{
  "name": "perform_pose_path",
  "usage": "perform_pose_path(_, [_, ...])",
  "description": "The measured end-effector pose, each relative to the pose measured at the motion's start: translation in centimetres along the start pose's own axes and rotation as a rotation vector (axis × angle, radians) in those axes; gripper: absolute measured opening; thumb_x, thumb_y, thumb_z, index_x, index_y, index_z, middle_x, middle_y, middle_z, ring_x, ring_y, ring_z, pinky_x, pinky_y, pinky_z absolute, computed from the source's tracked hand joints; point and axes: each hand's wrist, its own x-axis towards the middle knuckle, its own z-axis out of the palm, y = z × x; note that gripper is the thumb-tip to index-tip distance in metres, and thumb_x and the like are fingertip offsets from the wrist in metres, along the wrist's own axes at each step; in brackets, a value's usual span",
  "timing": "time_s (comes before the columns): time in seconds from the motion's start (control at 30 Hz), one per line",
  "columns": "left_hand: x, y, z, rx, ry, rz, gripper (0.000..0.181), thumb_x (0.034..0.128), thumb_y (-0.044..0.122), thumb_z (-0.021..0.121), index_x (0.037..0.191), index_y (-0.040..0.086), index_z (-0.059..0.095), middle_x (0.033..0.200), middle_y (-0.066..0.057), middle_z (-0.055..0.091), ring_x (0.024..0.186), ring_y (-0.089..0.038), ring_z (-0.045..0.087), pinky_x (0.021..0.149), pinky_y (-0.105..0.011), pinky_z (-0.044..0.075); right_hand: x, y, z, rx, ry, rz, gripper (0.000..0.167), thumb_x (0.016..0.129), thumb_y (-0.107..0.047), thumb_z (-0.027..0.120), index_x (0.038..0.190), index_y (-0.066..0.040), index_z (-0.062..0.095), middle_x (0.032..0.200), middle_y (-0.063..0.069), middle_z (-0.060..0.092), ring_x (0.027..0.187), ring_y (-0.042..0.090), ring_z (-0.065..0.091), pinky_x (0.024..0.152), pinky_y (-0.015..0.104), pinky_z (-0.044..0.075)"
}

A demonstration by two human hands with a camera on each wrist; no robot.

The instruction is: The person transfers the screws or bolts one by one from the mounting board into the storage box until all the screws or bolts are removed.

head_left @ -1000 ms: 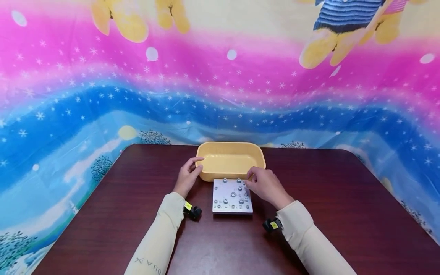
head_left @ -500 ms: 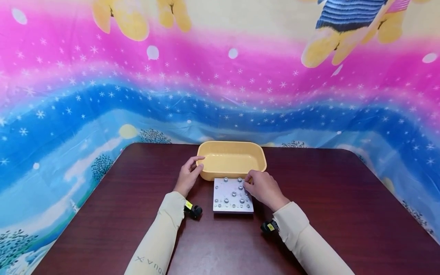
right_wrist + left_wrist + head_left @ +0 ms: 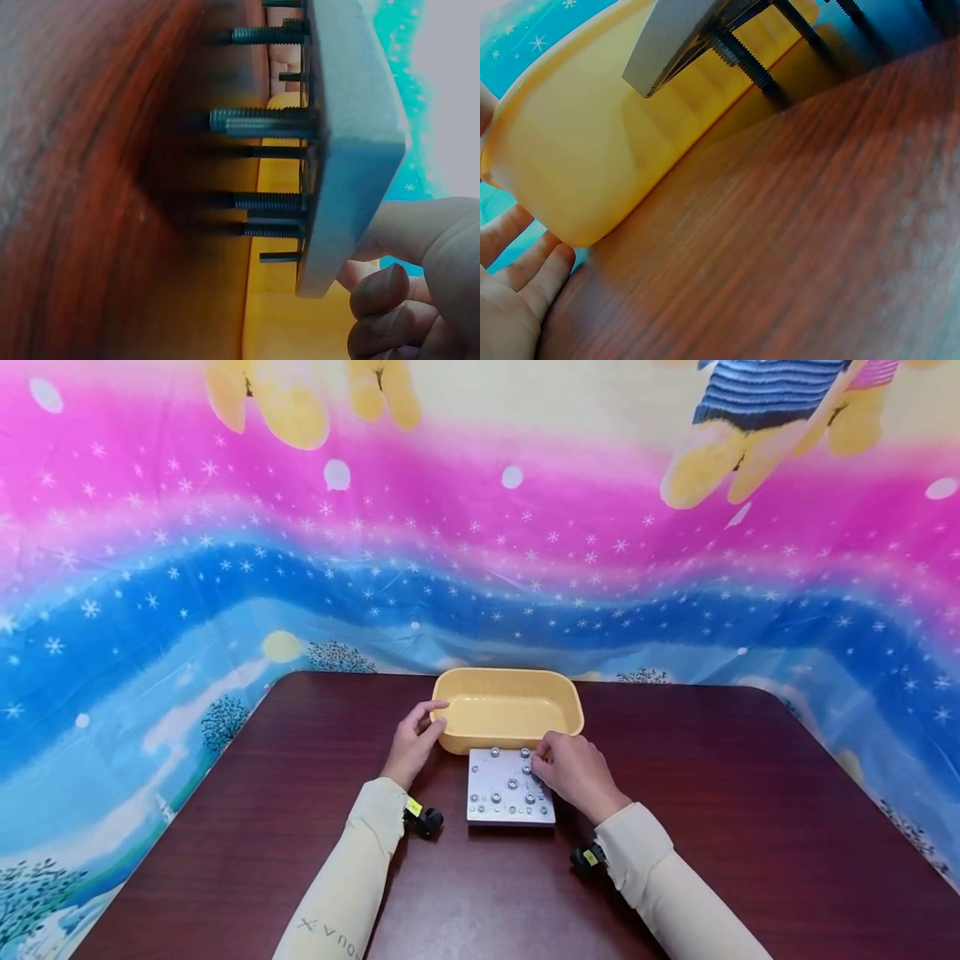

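A square silver metal plate [image 3: 491, 777] lies in front of a yellow plastic bin [image 3: 506, 742], its top dotted with bolt heads of several sizes. Threaded bolt shanks [image 3: 262, 122] stick out from its underside in the right wrist view. My right hand [image 3: 576, 770] is over the plate's far right part, thumb and forefinger pinched together at a bolt there; the fingers hide most of that bolt. At the bin's left end, my left hand [image 3: 411, 743] holds the rim between thumb and forefinger. Its other fingers [image 3: 544, 277] lie by the outer wall in the left wrist view.
The dark red-brown wooden table [image 3: 675, 760] reaches back to a colourful printed cloth [image 3: 480, 568]. Nothing shows inside the bin from the head view. A small black camera sits at each wrist.
Between one second and half a second ago, my right hand shifted slightly left and its fingertips drew together on the plate. My left hand keeps its place at the bin.
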Motion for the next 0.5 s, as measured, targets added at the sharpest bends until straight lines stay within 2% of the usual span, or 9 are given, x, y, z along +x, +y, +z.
perform_pose_path(0.2, [-0.10, 0.19, 0.03, 0.006, -0.001, -0.025, 0.036, 0.0969, 0.014, 0.057, 0.131, 0.006, 0.057, 0.132, -0.015, 0.056, 0.109, -0.028, 0.055, 0.086, -0.031, 0.046, -0.02, 0.13, 0.15, -0.015, 0.022, -0.027, 0.010, 0.083, -0.024, 0.071, 0.079, -0.016, 0.066, 0.065, -0.006, 0.058, 0.059, 0.014, 0.052, 0.056, 0.031, 0.043])
perform_pose_path(0.33, [-0.12, 0.36, 0.06, 0.022, 0.011, -0.028, 0.035, 0.0967, 0.015, 0.058, 0.130, 0.008, 0.058, 0.122, -0.014, 0.059, 0.098, -0.026, 0.054, 0.076, -0.028, 0.045, -0.05, 0.16, 0.13, -0.027, 0.051, -0.051, 0.011, 0.082, -0.024, 0.071, 0.079, -0.015, 0.066, 0.066, -0.005, 0.059, 0.058, 0.014, 0.053, 0.055, 0.032, 0.044])
perform_pose_path(0.43, [-0.25, 0.55, 0.11, 0.029, 0.023, -0.029, 0.034, 0.0965, 0.016, 0.058, 0.130, 0.009, 0.059, 0.115, -0.013, 0.059, 0.091, -0.026, 0.052, 0.073, -0.033, 0.044, -0.09, 0.18, 0.10, -0.029, 0.074, -0.070, 0.011, 0.082, -0.023, 0.070, 0.079, -0.014, 0.065, 0.066, -0.005, 0.059, 0.057, 0.014, 0.053, 0.055, 0.032, 0.044])
perform_pose_path(0.5, [0.09, -0.32, 0.10, 0.028, 0.029, -0.038, 0.034, 0.0964, 0.018, 0.059, 0.130, 0.011, 0.059, 0.114, -0.012, 0.058, 0.091, -0.026, 0.051, 0.072, -0.033, 0.044, -0.13, 0.17, 0.07, -0.022, 0.080, -0.074, 0.010, 0.082, -0.023, 0.070, 0.079, -0.014, 0.065, 0.065, -0.005, 0.059, 0.056, 0.013, 0.053, 0.054, 0.032, 0.044])
